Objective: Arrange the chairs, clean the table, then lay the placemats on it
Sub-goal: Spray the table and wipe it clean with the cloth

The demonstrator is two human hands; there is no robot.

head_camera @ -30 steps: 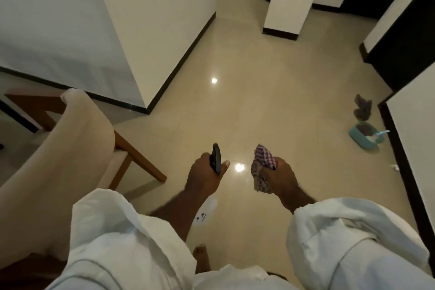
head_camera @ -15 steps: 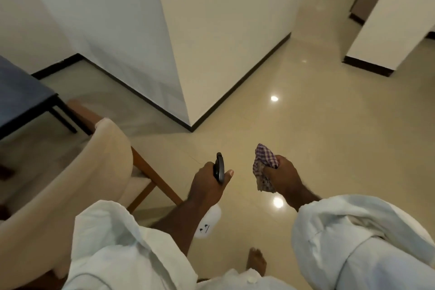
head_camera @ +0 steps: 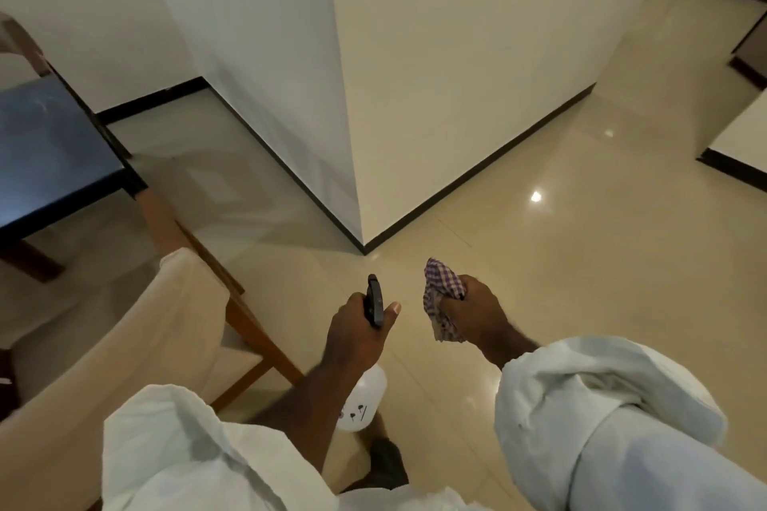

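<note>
You have turned to the left over the last second. The white wall corner [head_camera: 361, 178], which stood off at the far left, now fills the middle of your view, and its dark skirting comes to a point in the near middle. The dark-topped desk [head_camera: 54, 153] has come into sight at the left; a second ago only a thin edge of it showed. A wooden chair back [head_camera: 18, 41] has appeared beyond it at the far left. The cream chair [head_camera: 124, 344] at your near left now shows more of its seat and wooden frame. The teal dish and the dark things that lay on the floor at the right have passed out of view.
</note>
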